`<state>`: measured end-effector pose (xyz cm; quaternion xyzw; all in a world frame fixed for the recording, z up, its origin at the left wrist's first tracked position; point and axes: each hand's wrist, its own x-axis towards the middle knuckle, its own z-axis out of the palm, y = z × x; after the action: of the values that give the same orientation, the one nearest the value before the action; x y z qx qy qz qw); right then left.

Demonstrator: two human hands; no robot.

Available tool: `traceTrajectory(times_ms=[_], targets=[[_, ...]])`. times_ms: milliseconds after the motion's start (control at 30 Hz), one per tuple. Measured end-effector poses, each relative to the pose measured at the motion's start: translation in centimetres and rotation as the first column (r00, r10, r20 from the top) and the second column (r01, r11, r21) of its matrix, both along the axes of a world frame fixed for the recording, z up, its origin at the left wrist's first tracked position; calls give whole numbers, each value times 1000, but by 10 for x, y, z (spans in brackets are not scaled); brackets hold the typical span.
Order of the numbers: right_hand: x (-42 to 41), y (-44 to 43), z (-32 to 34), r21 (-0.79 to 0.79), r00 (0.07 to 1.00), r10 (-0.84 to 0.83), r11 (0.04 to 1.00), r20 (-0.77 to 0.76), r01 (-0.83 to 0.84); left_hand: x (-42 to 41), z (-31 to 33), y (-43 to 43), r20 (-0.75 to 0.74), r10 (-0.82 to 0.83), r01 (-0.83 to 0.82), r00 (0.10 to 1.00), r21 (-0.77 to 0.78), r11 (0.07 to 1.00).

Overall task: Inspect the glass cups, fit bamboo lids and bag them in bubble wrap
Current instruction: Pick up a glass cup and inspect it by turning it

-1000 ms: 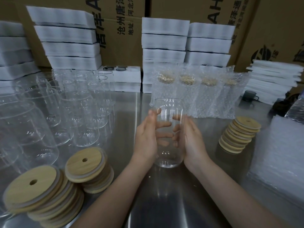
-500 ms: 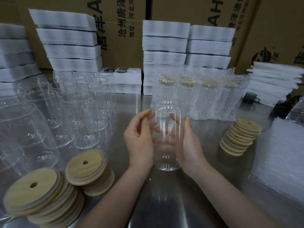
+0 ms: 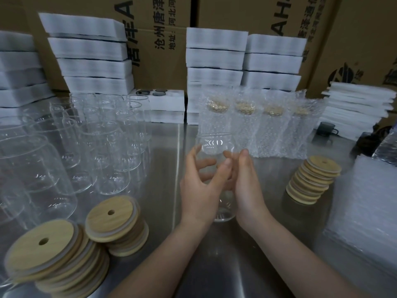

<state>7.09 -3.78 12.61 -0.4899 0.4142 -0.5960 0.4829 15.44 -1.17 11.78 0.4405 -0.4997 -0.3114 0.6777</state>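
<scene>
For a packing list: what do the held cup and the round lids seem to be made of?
Cup: clear glass, glossy; see-through, with bright glints. Lids: pale bamboo or wood, matte, grain visible; whitish ring beneath, perhaps silicone.

Dim, soft overhead light; glare on steel table [image 3: 165, 168]; edges bowed, perhaps blurred.
</scene>
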Motion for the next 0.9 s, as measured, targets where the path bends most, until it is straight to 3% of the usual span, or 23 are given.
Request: traceTrajectory(times_ms=[167, 367, 500, 733, 900], targets=[[-10, -5, 0, 35, 998, -36, 999, 46, 34, 3, 2, -2, 11, -34, 34, 999, -6, 999], [-16, -5, -1, 109, 985, 30, 993, 170, -49, 7, 7, -6, -179, -185, 195, 966, 37, 980], [-17, -1, 5, 107, 987, 30, 993, 160, -47, 10, 8, -11, -257, -242, 263, 936, 50, 964], [-16, 4, 19, -76, 997, 71, 994, -38, -73, 19, 5, -19, -201, -181, 191, 963, 32, 981], [-21, 3, 22, -138, 991, 108, 983, -79, -118, 22, 4, -16, -8, -128, 128, 992, -5, 992]])
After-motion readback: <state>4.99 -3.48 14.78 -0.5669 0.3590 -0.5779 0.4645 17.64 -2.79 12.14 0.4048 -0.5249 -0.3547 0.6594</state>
